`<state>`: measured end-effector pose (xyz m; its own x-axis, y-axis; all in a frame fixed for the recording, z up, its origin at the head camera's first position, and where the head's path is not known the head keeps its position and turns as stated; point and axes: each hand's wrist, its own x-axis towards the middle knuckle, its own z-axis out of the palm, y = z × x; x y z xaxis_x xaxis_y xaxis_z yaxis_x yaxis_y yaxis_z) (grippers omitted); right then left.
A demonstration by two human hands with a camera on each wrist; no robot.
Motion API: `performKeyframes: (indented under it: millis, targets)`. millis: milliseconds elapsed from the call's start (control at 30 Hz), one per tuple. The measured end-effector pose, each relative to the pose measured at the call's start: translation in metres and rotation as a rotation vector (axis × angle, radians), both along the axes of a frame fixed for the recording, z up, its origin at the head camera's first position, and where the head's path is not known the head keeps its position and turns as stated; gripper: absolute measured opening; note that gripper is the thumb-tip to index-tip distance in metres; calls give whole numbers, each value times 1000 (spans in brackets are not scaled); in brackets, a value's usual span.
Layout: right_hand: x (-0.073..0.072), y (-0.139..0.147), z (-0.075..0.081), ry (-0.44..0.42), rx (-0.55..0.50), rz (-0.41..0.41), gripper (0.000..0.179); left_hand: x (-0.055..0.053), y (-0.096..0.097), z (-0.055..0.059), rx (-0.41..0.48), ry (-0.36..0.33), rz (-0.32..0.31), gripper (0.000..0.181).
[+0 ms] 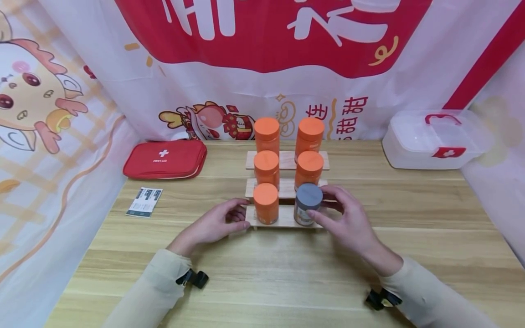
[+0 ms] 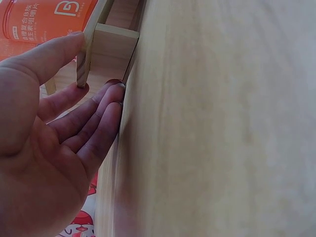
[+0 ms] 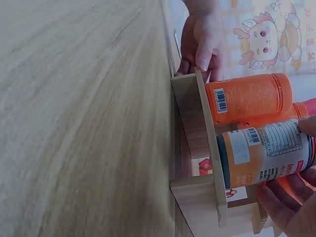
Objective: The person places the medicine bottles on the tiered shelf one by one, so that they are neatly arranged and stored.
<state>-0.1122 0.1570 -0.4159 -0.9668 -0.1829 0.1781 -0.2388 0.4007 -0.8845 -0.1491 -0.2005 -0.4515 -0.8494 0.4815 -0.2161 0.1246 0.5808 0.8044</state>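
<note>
A three-step wooden rack point(image 1: 286, 216) carries several orange bottles in two columns. On its lowest step, at the right, stands a bottle with a dark grey lid point(image 1: 309, 197) and a white and orange label. My right hand point(image 1: 348, 223) holds this bottle, thumb on the near side and fingers round the far side. My left hand point(image 1: 217, 222) pinches the left end of the lowest step, thumb at the upper edge and index finger underneath, as the left wrist view shows. Right beside that thumb is an orange bottle point(image 1: 265, 205).
At the back left of the wooden table point(image 1: 262, 278) lies a red first-aid pouch point(image 1: 165, 159), with a printed card point(image 1: 145, 202) in front of it. A clear plastic box with a red handle point(image 1: 434, 141) stands at the back right. Printed cloth point(image 1: 229, 82) hangs behind.
</note>
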Motion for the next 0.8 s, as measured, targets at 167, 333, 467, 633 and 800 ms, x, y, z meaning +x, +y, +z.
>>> performKeyframes:
  millis: [167,333,467,633,800]
  targets:
    - [0,1,0,-5,4,9,53,0,-1,0,3,-11,3,63]
    - [0,1,-3,-8,-7,9,54,-1,-2,-2,7,-4,-2,62]
    - [0,1,-4,-20,-14,9,55,-1,-2,-2,9,-1,-5,62]
    - [0,1,-4,-62,-22,7,57,-1,-1,-1,-3,-12,2,63]
    - [0,1,-4,-94,-35,1,57,-2,-1,0,-3,-11,0,63]
